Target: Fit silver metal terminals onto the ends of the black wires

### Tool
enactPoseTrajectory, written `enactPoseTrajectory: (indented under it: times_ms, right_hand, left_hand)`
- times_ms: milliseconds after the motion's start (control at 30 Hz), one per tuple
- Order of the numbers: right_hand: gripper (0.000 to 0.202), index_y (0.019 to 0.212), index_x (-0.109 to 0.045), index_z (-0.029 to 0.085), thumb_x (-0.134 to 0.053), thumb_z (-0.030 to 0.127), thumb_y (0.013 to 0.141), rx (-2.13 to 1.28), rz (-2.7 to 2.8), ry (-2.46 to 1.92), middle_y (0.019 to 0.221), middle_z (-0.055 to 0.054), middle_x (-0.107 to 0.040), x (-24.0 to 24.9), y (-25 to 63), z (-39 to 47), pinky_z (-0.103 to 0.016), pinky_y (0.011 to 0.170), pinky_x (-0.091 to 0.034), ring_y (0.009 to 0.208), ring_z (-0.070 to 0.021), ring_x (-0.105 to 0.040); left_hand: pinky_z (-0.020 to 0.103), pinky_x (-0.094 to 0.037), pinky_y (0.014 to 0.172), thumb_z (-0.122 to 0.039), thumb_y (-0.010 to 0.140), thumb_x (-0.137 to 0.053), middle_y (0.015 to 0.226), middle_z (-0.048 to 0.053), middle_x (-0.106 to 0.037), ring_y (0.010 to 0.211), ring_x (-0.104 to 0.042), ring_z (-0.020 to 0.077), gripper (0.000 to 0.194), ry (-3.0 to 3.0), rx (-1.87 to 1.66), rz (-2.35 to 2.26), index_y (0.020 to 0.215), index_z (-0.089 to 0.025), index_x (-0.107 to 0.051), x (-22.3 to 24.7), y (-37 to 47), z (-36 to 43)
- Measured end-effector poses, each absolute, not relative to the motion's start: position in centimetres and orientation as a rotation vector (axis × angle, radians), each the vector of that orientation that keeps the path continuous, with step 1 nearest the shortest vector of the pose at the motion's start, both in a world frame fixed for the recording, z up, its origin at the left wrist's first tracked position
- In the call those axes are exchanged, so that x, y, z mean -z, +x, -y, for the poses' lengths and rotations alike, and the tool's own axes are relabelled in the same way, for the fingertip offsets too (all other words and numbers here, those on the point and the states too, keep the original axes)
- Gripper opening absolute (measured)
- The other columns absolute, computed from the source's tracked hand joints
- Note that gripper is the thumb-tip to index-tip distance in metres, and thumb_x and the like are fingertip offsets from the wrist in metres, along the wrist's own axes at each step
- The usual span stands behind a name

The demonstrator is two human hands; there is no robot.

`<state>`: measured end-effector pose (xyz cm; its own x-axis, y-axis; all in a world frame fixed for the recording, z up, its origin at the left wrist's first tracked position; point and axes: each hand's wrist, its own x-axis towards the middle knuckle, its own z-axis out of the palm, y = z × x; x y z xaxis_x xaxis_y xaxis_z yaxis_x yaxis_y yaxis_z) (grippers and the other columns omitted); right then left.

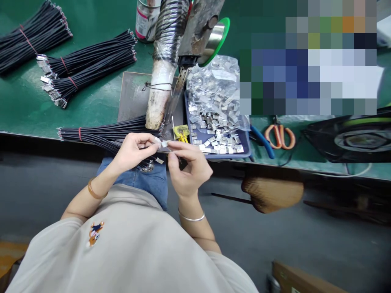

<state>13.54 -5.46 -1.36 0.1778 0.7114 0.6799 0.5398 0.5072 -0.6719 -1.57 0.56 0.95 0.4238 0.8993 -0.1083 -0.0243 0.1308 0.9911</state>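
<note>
My left hand [132, 151] is closed in a pinch on a small whitish-silver metal connector [157, 141]. Right beside it, my right hand [192, 167] pinches another small metal connector [165, 143] between thumb and forefinger. The two pieces meet or nearly touch; I cannot tell whether they are joined. Under and behind my left hand lies a bundle of black wires [106, 131] tied with a red band, some ends hanging over the table edge with metal connectors on them. To the right, a blue tray [248, 147] holds many loose metal connectors [218, 140] and a clear plastic bag [214, 77] of them.
A taped tube [161, 81] and a metal arm [200, 28] reach down just beyond my hands. Tied wire bundles [91, 61] lie at back left, near a can [146, 20]. Blue-handled pliers [263, 141] and orange-handled scissors [279, 136] sit right. A wooden stool [273, 189] stands below.
</note>
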Motion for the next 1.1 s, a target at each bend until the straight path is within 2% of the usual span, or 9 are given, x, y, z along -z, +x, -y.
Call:
enactPoseTrajectory:
  times_ms: [233,367,500,700,967,1100]
  right_hand:
    - [0.007,0.091,-0.062,0.021,-0.064,0.015,0.092,-0.254,1.325,-1.257,0.095,-0.005,-0.077,2.4,13.3,4.8,-0.027,0.069,-0.063,0.085,-0.0161,-0.077]
    - [0.008,0.086,-0.062,0.022,-0.066,0.016,0.091,-0.135,1.482,-1.27,0.096,-0.005,-0.078,2.3,13.3,4.5,-0.033,0.078,-0.063,0.089,-0.0179,-0.076]
    - [0.013,0.087,-0.061,0.023,-0.066,0.011,0.089,0.043,1.585,-1.244,0.098,-0.004,-0.079,2.1,13.6,4.4,-0.031,0.078,-0.063,0.088,-0.0167,-0.077]
    - [0.018,0.091,-0.061,0.023,-0.067,0.006,0.087,0.138,1.631,-1.202,0.094,-0.004,-0.08,2.1,13.8,4.0,-0.026,0.076,-0.063,0.084,-0.0151,-0.077]
    - [0.021,0.089,-0.063,0.021,-0.07,0.003,0.083,0.178,1.661,-1.141,0.095,-0.005,-0.08,1.5,13.8,3.6,-0.024,0.079,-0.064,0.083,-0.0153,-0.077]
    - [0.018,0.085,-0.06,0.021,-0.068,0.005,0.084,0.202,1.682,-1.117,0.092,-0.005,-0.08,1.5,13.9,3.8,-0.024,0.077,-0.064,0.083,-0.0154,-0.078]
  left_hand:
    - [0.019,-0.036,0.051,-0.029,0.075,-0.072,0.062,0.0,-0.061,0.053,-0.045,0.006,0.018,1.236,-0.886,-0.934,0.071,-0.012,-0.071,-0.8,-1.3,-0.6]
    - [0.019,-0.038,0.05,-0.029,0.076,-0.072,0.06,0.0,-0.063,0.05,-0.044,0.0057,0.018,1.239,-0.922,-0.939,0.071,-0.011,-0.072,-0.9,-1.2,-0.7]
    - [0.02,-0.044,0.056,-0.031,0.075,-0.07,0.062,0.001,-0.065,0.055,-0.053,0.0083,0.02,1.245,-0.991,-1.012,0.073,-0.011,-0.073,-0.3,-0.7,-0.7]
    - [0.02,-0.039,0.052,-0.029,0.075,-0.067,0.055,-0.001,-0.058,0.051,-0.046,0.0071,0.02,1.301,-1.031,-1.117,0.073,-0.011,-0.075,0.0,-0.1,-0.4]
    - [0.02,-0.042,0.055,-0.03,0.076,-0.066,0.061,0.0,-0.061,0.054,-0.049,0.0077,0.021,1.274,-1.082,-1.101,0.075,-0.011,-0.075,-0.1,0.0,-0.2]
    - [0.02,-0.038,0.053,-0.029,0.075,-0.065,0.055,-0.002,-0.054,0.051,-0.044,0.0064,0.02,1.292,-1.038,-1.109,0.073,-0.011,-0.074,0.0,-0.1,-0.2]
